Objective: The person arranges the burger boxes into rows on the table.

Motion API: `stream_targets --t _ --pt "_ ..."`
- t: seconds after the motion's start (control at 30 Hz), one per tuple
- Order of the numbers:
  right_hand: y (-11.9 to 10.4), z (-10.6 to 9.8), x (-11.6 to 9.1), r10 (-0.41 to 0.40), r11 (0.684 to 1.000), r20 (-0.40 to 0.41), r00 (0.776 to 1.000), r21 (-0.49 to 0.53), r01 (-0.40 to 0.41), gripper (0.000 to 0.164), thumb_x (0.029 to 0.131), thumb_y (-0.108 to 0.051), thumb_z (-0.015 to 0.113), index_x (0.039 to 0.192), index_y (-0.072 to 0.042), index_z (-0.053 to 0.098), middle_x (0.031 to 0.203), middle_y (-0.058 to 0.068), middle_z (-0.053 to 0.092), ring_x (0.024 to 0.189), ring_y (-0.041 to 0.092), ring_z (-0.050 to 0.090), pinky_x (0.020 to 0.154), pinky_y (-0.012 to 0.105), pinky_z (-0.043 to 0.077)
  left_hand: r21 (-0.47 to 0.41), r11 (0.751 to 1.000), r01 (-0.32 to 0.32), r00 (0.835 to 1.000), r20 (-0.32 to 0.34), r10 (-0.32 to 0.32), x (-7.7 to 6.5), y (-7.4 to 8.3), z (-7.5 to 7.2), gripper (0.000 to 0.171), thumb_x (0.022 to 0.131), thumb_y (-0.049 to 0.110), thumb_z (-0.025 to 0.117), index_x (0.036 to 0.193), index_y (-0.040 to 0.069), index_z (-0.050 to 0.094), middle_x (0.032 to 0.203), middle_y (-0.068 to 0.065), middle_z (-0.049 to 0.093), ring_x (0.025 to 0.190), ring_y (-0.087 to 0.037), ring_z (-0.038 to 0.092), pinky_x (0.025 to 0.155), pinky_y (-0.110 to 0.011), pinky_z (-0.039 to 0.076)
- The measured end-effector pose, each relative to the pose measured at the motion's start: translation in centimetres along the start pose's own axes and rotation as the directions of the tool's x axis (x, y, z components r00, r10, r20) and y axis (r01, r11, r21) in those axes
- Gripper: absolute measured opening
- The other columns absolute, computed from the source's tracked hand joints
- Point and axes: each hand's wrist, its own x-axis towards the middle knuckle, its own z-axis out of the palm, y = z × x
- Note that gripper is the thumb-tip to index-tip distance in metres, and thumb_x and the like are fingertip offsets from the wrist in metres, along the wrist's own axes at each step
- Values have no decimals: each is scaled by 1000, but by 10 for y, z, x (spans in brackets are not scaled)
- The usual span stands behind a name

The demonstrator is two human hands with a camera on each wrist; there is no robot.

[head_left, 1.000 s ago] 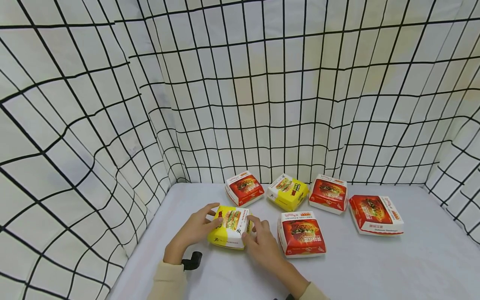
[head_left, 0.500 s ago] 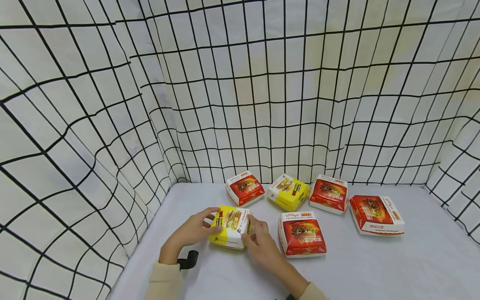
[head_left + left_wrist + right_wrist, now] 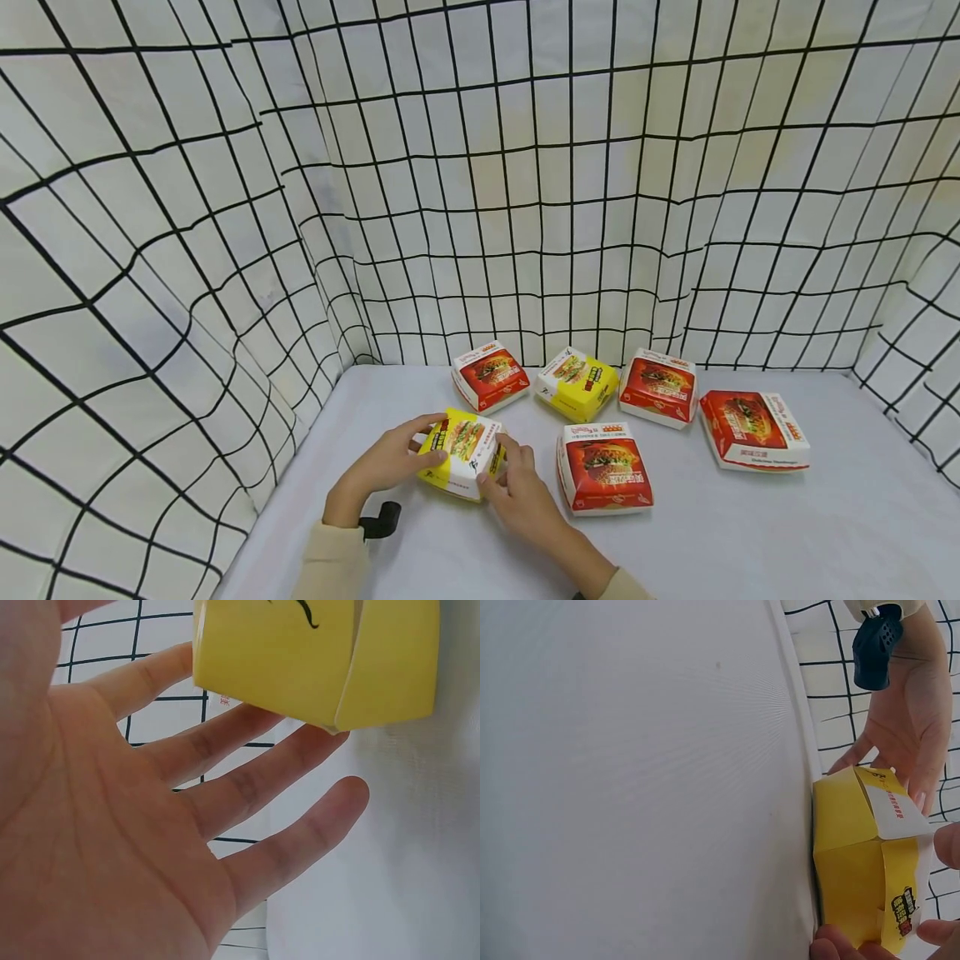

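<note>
A yellow-and-white burger box [image 3: 468,446] with a printed sandwich lies between both hands at the left front of the table, lid closed. My left hand [image 3: 378,460] holds its left side, thumb at the near upper edge and index finger at the far corner. The left wrist view shows the other fingers of the left hand [image 3: 172,802] stretched out below the yellow box wall [image 3: 300,664]. From the right, my right hand [image 3: 528,498] pinches the box between thumb and index finger. Its fingertips [image 3: 832,943] curl at the box's yellow side [image 3: 847,881] in the right wrist view.
A red burger box [image 3: 607,468] stands just right of my right hand. Behind are another red box [image 3: 491,377], a yellow box [image 3: 577,383] and a red box [image 3: 658,387]. One more red box [image 3: 753,429] lies farther right. Black-gridded white cloth [image 3: 525,208] walls the table.
The yellow box in my hands has turned slightly clockwise. My left thumb has slid back from the top toward the left edge. The other boxes stay where they were.
</note>
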Motion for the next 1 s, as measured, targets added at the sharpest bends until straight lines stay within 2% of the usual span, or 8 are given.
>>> stream_targets --t 0.17,0.27,0.33,0.4,0.53,0.73,0.83,1.0 --pt "-1 -1 -1 -5 1000 -10 1000 -23 5 69 93 -45 57 149 -19 25 115 8 42 79 13 49 61 26 42 -3 1000 -6 1000 1 6 0 0 0 59 85 41 70 139 33 48 135 4 55 107 -22 56 76 -35 50" --pt "-1 -3 1 -6 999 -34 999 -41 5 69 93 -47 57 148 -18 27 120 8 43 94 16 52 75 34 50 -4 1000 -4 1000 -3 4 -2 1 -3 58 86 40 70 139 33 48 136 4 55 108 -22 57 77 -36 50" --pt "-1 -5 1 -6 999 -52 999 -45 4 69 93 -47 57 147 -16 28 126 10 43 106 20 54 87 41 51 3 1000 2 1000 -12 -2 -3 2 -5 58 86 39 69 140 33 47 136 3 55 108 -22 58 79 -38 51" --pt "-1 -6 2 -9 999 -62 998 -48 6 70 93 -47 57 148 -15 27 133 12 41 118 25 52 99 47 47 10 1000 4 1000 -21 -3 -5 3 -9 58 87 39 69 140 31 47 135 0 56 108 -22 59 80 -40 51" --pt "-2 -7 3 -10 1000 -47 999 4 10 73 94 -44 56 151 -15 22 147 14 32 138 31 38 110 52 35 35 999 -12 1000 -15 13 -7 3 -13 57 86 38 69 139 28 49 131 -4 59 108 -23 60 82 -42 52" --pt "0 -4 6 -38 996 -27 999 79 40 76 96 -41 54 154 -11 15 159 14 18 148 32 18 115 54 23 44 999 -7 999 35 6 -5 1 -11 55 84 41 71 135 33 52 124 -3 61 105 -22 59 78 -37 51" --pt "3 -3 7 -26 996 -30 999 81 29 77 96 -41 54 155 -12 14 160 11 16 149 31 16 116 54 22 39 999 -6 999 42 4 -4 0 -9 55 84 41 71 135 35 52 124 -4 61 103 -21 59 75 -35 50" --pt "5 -2 9 -36 997 -54 998 72 40 78 95 -40 56 155 -12 15 159 15 19 147 33 20 115 54 24 39 999 -17 999 47 15 -4 0 -8 55 84 40 72 135 36 51 126 -6 60 104 -22 58 74 -36 50"
